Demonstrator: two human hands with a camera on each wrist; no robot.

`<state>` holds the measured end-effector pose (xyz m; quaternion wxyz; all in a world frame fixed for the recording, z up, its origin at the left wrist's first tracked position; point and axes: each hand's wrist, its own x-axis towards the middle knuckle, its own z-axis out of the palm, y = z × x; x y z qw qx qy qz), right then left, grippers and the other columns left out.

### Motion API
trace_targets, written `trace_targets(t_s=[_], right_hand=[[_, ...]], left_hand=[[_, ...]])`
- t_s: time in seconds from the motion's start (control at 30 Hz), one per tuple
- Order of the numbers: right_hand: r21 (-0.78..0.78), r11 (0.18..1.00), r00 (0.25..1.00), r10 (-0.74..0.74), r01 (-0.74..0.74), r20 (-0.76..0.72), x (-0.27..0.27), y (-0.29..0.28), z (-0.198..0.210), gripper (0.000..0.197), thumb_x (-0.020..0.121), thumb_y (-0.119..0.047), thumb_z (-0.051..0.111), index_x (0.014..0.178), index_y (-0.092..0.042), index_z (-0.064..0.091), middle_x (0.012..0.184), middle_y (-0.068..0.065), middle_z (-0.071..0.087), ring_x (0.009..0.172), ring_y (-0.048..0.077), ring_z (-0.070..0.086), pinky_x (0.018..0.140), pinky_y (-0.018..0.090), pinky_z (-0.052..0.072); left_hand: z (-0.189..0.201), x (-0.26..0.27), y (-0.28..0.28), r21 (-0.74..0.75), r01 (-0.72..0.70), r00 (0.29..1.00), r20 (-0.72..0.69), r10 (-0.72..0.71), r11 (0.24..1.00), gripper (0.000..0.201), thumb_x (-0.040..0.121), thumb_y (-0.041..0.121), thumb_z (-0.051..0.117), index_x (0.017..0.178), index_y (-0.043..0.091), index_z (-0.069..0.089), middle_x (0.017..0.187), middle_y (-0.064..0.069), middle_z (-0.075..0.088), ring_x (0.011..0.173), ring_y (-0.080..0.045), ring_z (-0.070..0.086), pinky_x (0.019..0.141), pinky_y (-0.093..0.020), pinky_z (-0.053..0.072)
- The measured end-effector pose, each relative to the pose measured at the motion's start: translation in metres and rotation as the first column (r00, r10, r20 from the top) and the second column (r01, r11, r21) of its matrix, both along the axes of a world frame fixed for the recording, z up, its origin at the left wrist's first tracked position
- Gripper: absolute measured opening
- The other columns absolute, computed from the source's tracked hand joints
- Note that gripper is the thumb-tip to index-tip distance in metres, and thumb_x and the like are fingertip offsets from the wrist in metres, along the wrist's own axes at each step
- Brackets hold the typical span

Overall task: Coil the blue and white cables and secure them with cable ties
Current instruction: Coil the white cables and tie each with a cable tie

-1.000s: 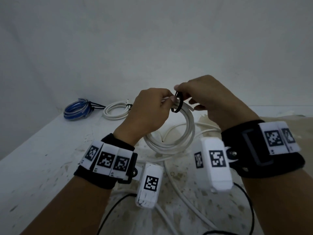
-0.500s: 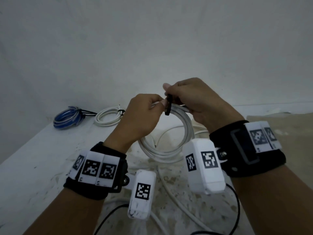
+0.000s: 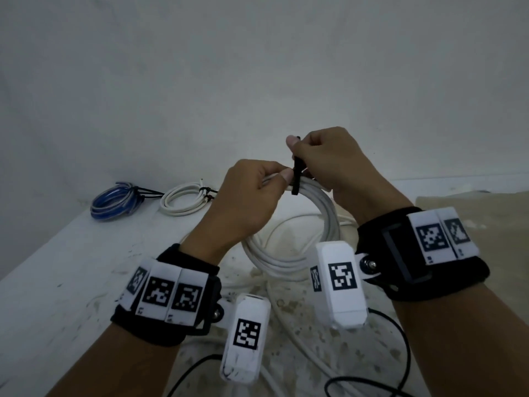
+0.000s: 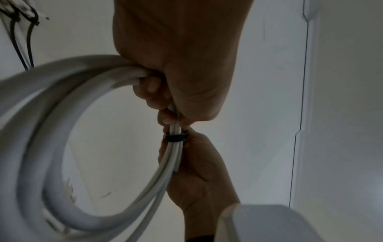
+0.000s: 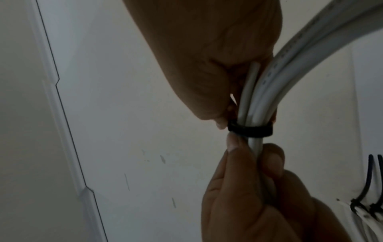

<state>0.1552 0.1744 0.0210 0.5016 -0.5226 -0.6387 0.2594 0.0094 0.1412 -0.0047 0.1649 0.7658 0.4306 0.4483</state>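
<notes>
White cable coil (image 3: 312,224), held upright above the tabletop (image 3: 57,267), serves as the landmark. Left hand (image 3: 249,202): grip closed around the coil's top strands, fingers curled over them, thumb tip lying just left of the black cable tie (image 3: 296,179). Right hand (image 3: 332,161): grip narrow, thumb and forefinger pinching the tie's free end, which rises above the coil; the remaining fingers curl behind the strands. In the wrist views the tie forms a snug black band (image 5: 249,128) around the bundled strands, lying between the two hands; whether it is fully locked cannot be told. The coil's lower arc hangs below the hands, and loose white cable trails from it across the stained tabletop. Behind and to the left of the held coil, against the wall (image 3: 257,67), lie a bound blue coil (image 3: 114,202) and, just right of it, a smaller bound white coil (image 3: 183,200), each carrying black ties
</notes>
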Motion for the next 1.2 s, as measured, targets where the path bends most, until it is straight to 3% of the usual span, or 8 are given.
trace_targets(t_s=[0.17, 0.27, 0.37, 0.53, 0.67, 0.8, 1.0, 1.2], right_hand=[[-0.068, 0.982, 0.983, 0.18, -0.178, 0.023, 0.0, -0.007, 0.003, 0.031, 0.087, -0.027, 0.073, 0.069, -0.003, 0.066, 0.06, 0.007, 0.065, 0.048, 0.008, 0.057, 0.048, 0.017, 0.049], [-0.023, 0.995, 0.994, 0.1, -0.099, 0.042, 0.0, -0.003, 0.003, 0.034, 0.086, -0.025, 0.073, 0.06, -0.01, 0.058, 0.052, -0.005, 0.055, 0.042, 0.001, 0.048, 0.046, 0.013, 0.038], [-0.001, 0.998, 0.994, 0.057, -0.057, 0.097, 0.003, -0.001, 0.004, 0.033, 0.088, -0.025, 0.071, 0.073, 0.003, 0.063, 0.061, 0.005, 0.058, 0.05, 0.009, 0.049, 0.053, 0.022, 0.041], [-0.065, 0.993, 0.995, 0.097, -0.097, -0.005, 0.002, -0.001, 0.001, 0.033, 0.09, -0.02, 0.07, 0.086, 0.013, 0.062, 0.068, 0.017, 0.067, 0.048, 0.02, 0.064, 0.046, 0.025, 0.051], [-0.026, 0.997, 0.997, 0.073, -0.072, 0.04, 0.001, 0.001, -0.001, 0.033, 0.09, -0.026, 0.069, 0.081, 0.005, 0.063, 0.061, 0.009, 0.067, 0.048, 0.023, 0.066, 0.05, 0.036, 0.058], [0.01, 0.996, 0.995, 0.084, -0.085, 0.059, 0.001, 0.003, -0.001, 0.032, 0.091, -0.027, 0.068, 0.08, 0.003, 0.061, 0.054, -0.002, 0.056, 0.041, 0.014, 0.06, 0.048, 0.036, 0.058], [0.006, 0.985, 0.984, 0.175, -0.175, -0.041, -0.001, 0.001, -0.004, 0.029, 0.093, -0.022, 0.067, 0.073, -0.004, 0.054, 0.066, 0.011, 0.066, 0.051, 0.024, 0.069, 0.046, 0.033, 0.055], [0.015, 0.991, 0.982, 0.135, -0.134, -0.13, -0.009, 0.007, -0.014, 0.032, 0.092, -0.018, 0.068, 0.068, -0.003, 0.052, 0.06, 0.016, 0.065, 0.048, 0.03, 0.068, 0.047, 0.038, 0.057]], left_hand=[[-0.003, -0.006, 0.007, -0.087, -0.102, 0.992, 0.07, 0.109, 0.991, 0.036, 0.099, 0.024, 0.052, 0.084, -0.005, 0.067, 0.06, -0.011, 0.05, 0.049, -0.011, 0.037, 0.054, -0.03, 0.033], [0.0, -0.005, 0.004, -0.081, -0.072, 0.995, 0.067, 0.077, 0.994, 0.035, 0.099, 0.023, 0.052, 0.082, -0.002, 0.068, 0.056, -0.003, 0.05, 0.044, -0.006, 0.036, 0.051, -0.025, 0.033], [0.003, -0.002, -0.001, -0.035, -0.004, 0.999, 0.043, 0.006, 0.999, 0.035, 0.1, 0.018, 0.051, 0.067, 0.013, 0.064, 0.046, 0.011, 0.044, 0.04, -0.004, 0.036, 0.047, -0.015, 0.029], [0.002, -0.003, -0.001, -0.008, 0.033, 0.999, 0.035, -0.033, 0.999, 0.037, 0.1, 0.016, 0.051, 0.068, 0.0, 0.06, 0.044, 0.011, 0.039, 0.041, -0.005, 0.033, 0.048, -0.015, 0.027], [0.001, -0.004, 0.002, 0.001, 0.021, 0.999, 0.025, -0.021, 1.0, 0.039, 0.1, 0.017, 0.051, 0.062, 0.017, 0.058, 0.043, 0.012, 0.04, 0.042, -0.005, 0.035, 0.049, -0.013, 0.027], [0.0, -0.003, 0.003, 0.024, 0.012, 0.999, 0.034, -0.013, 1.0, 0.034, 0.1, 0.021, 0.053, 0.067, 0.024, 0.062, 0.05, 0.01, 0.046, 0.045, -0.004, 0.037, 0.05, -0.017, 0.031], [-0.001, -0.006, 0.004, -0.019, 0.021, 0.998, 0.059, -0.02, 1.0, 0.021, 0.096, 0.035, 0.059, 0.079, 0.031, 0.072, 0.061, -0.006, 0.059, 0.057, -0.008, 0.048, 0.058, -0.03, 0.04], [-0.007, -0.009, 0.011, 0.055, -0.054, 0.997, -0.058, 0.057, 0.997, 0.022, 0.094, 0.034, 0.058, 0.089, 0.021, 0.075, 0.068, 0.018, 0.067, 0.064, 0.0, 0.059, 0.062, -0.017, 0.04]])
